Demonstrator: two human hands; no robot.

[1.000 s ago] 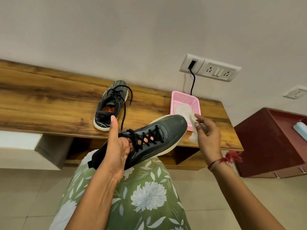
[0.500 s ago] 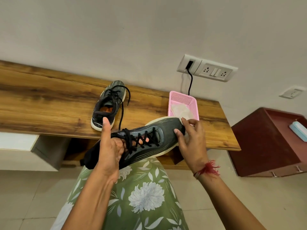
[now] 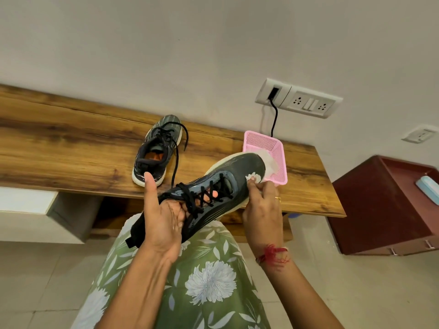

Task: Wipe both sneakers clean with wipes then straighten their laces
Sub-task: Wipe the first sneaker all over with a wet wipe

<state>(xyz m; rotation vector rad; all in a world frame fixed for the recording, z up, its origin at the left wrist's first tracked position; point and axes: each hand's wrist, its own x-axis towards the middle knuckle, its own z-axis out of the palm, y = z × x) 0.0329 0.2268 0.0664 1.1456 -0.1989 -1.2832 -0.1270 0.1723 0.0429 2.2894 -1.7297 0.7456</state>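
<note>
Sneaker (image 3: pixel 240 169) held over lap, toe toward the counter (image 3: pixel 59 150). Left hand (image 3: pixel 166 224) grips its collar, fingers apparently inside. Right hand (image 3: pixel 263 210) pinches a wipe (image 3: pixel 253 178) on the toe. Light, soft upper; hold by collar. Second sneaker (image 3: pixel 156 150) on counter.

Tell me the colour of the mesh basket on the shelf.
The basket is pink; head view.

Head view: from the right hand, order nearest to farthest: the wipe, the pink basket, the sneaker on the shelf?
1. Wipe, pinched in the right hand.
2. Pink basket, just beyond it.
3. Sneaker on the shelf, off to the left.
</note>
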